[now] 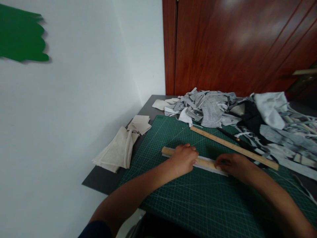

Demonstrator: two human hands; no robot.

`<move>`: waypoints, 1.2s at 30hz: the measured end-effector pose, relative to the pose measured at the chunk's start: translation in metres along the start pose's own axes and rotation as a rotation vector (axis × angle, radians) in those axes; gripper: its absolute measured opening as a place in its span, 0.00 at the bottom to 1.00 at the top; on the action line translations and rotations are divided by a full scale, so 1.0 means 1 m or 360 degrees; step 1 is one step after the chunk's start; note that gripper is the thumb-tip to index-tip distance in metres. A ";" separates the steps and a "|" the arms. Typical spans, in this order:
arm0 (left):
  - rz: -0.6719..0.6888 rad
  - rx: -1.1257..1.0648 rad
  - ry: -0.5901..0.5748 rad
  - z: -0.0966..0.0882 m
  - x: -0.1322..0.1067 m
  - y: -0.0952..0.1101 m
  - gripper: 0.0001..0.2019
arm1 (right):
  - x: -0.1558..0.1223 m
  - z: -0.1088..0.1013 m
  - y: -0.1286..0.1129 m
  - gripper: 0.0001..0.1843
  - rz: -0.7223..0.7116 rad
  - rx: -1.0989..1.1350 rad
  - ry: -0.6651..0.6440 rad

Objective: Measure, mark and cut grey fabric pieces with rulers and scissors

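The left hand [183,159] lies over the short wooden ruler [206,163], fingers bent across it and touching it; whether they close around its edges cannot be told. The right hand [232,165] has its fingers curled together at the ruler's right end; whether they pinch the ruler or the pale cloth strip [201,167] cannot be told. That strip lies under the ruler, showing along both edges, and both are on the green cutting mat [158,190]. Beyond them a longer wooden ruler [234,146] lies slantwise, with black scissors [238,139] just behind it. Grey and white cloth scraps [210,107] heap along the far side of the tabletop [101,180]; folded cream cloth [116,148] sits near its left edge.
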State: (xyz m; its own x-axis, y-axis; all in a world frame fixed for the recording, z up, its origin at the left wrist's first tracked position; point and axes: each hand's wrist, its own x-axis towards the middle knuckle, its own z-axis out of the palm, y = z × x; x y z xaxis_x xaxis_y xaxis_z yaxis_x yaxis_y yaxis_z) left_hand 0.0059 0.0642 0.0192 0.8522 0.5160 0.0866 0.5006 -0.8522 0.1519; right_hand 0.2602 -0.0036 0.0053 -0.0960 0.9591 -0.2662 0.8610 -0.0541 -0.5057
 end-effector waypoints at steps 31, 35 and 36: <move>0.0000 -0.0071 0.0008 -0.004 0.005 -0.009 0.03 | -0.026 -0.036 0.031 0.25 0.0299 -0.0066 -0.0014; -0.0025 -0.0048 -0.0022 -0.007 0.004 -0.006 0.03 | -0.027 -0.035 0.022 0.20 0.0266 -0.0136 -0.0047; -0.0034 -0.0043 -0.0030 -0.008 0.004 -0.005 0.03 | -0.027 -0.035 0.020 0.20 0.0260 -0.0134 -0.0053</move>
State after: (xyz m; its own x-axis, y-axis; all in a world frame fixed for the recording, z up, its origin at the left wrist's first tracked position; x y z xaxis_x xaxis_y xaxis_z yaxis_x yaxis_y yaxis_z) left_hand 0.0058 0.0717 0.0267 0.8443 0.5319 0.0643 0.5145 -0.8384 0.1799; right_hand 0.2975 -0.0207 0.0311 0.0332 0.9298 -0.3667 0.9052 -0.1835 -0.3833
